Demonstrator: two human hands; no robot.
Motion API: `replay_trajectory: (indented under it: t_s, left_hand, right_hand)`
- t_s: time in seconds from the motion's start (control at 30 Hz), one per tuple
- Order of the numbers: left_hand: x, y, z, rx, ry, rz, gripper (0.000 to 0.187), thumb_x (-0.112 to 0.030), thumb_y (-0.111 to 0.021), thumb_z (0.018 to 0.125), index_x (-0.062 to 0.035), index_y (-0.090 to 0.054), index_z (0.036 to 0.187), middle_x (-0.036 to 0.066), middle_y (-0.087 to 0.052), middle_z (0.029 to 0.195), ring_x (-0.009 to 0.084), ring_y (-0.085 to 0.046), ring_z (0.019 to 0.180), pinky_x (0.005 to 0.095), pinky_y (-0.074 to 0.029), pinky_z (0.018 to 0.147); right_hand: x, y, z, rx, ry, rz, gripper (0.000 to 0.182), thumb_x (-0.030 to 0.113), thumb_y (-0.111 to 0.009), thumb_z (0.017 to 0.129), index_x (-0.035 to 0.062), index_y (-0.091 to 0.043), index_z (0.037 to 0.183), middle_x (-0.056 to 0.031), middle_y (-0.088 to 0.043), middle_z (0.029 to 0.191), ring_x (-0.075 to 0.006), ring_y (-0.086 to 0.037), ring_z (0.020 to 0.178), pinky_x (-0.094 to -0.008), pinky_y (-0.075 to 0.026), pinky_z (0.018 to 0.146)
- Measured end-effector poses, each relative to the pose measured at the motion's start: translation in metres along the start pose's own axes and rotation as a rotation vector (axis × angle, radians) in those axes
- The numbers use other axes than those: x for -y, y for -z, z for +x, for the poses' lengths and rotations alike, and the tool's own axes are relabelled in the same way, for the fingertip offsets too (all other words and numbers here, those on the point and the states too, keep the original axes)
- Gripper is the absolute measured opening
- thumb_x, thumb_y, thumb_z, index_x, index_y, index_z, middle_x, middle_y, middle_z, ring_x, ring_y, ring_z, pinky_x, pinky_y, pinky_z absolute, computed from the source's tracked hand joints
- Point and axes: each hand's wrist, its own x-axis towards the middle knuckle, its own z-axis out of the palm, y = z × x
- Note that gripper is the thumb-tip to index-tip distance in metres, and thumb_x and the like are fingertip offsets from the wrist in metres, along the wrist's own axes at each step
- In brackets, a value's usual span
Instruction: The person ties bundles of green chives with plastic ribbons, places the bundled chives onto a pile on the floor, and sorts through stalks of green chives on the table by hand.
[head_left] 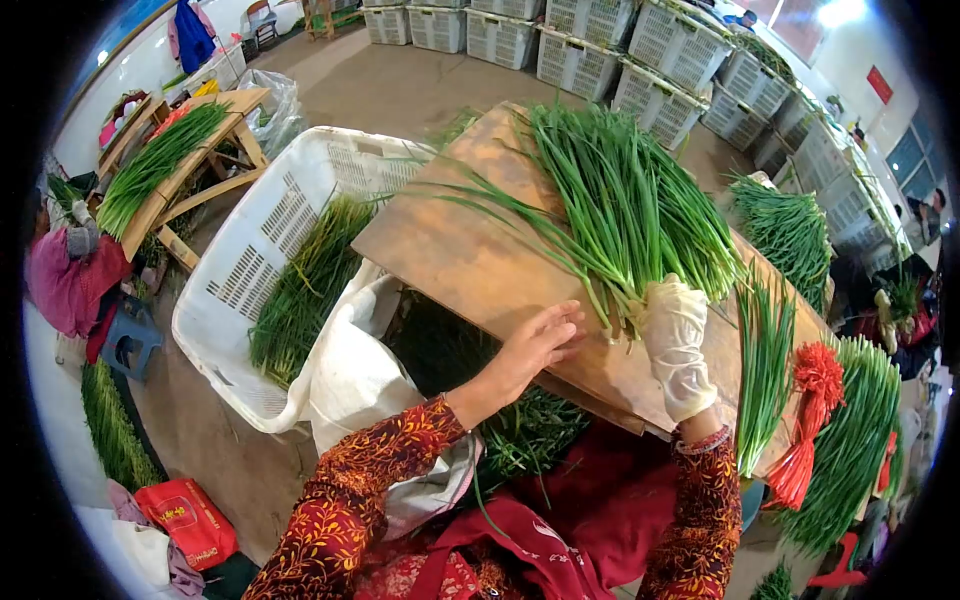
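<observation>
A large spread of green garlic chives (pixel 625 190) lies on the brown wooden board (pixel 450 240), root ends towards me. My right hand (pixel 675 335), in a pale thin glove, is closed round the lower stems at the near right of this spread. Bare, with its fingers stretched out, my left hand (pixel 535 350) hovers at the board's near edge, just left of the stem ends, and holds nothing. A few loose stalks stray left across the board. On the right, a smaller chive bundle (pixel 765 365) lies beside a bunch of red ties (pixel 815 420).
A white plastic crate (pixel 215 310) with chives stands left of the board, a white sack (pixel 355 385) against it. More chives (pixel 845 440) lie at the right. Stacked crates (pixel 500 40) line the back. At the left are another chive-laden bench (pixel 255 100) and a blue stool (pixel 130 335).
</observation>
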Motion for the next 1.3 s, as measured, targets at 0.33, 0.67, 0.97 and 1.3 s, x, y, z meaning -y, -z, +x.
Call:
replay_trajectory:
  t_s: [0.33, 0.67, 0.97, 1.3]
  left_hand:
    - [0.005, -0.017, 0.006, -0.009, 0.002, -0.172, 0.048, -0.022, -0.051, 0.089, -0.0020, -0.033, 0.128, 0.006, -0.048, 0.119, 0.0161, -0.051, 0.102, 0.0303, -0.044, 0.087]
    - [0.013, 0.011, 0.009, -0.026, -0.070, -0.305, 0.025, -0.017, -0.052, 0.087, -0.0085, -0.051, 0.110, 0.002, -0.058, 0.103, 0.0167, -0.056, 0.095, 0.0318, -0.048, 0.080]
    - [0.020, -0.007, 0.005, -0.015, -0.019, -0.236, 0.032, -0.029, -0.053, 0.087, -0.0047, -0.052, 0.109, 0.003, -0.057, 0.098, 0.0143, -0.056, 0.091, 0.0294, -0.047, 0.079]
    - [-0.009, 0.007, -0.033, -0.027, 0.015, -0.172, 0.028, -0.024, -0.053, 0.087, -0.0024, -0.053, 0.105, 0.003, -0.060, 0.090, 0.0121, -0.059, 0.077, 0.0278, -0.049, 0.070]
  right_hand:
    - [0.027, 0.075, -0.034, -0.020, 0.127, 0.523, 0.011, 0.015, -0.064, 0.074, 0.0076, -0.058, 0.069, -0.0096, -0.056, 0.065, -0.0207, -0.055, 0.053, -0.0328, -0.045, 0.051]
    - [0.019, 0.032, -0.036, -0.083, 0.086, 0.376, 0.013, 0.019, -0.067, 0.071, 0.0090, -0.063, 0.077, -0.0089, -0.059, 0.073, -0.0269, -0.057, 0.062, -0.0368, -0.044, 0.055]
    - [0.045, 0.085, -0.075, 0.193, 0.055, 0.909, 0.021, 0.026, -0.064, 0.078, 0.0056, -0.063, 0.084, -0.0080, -0.061, 0.071, -0.0208, -0.059, 0.060, -0.0314, -0.046, 0.056]
    - [0.084, 0.043, -0.037, 0.259, -0.380, 1.719, 0.028, 0.027, -0.062, 0.082, 0.0027, -0.060, 0.096, -0.0032, -0.057, 0.077, -0.0105, -0.056, 0.065, -0.0242, -0.044, 0.057]
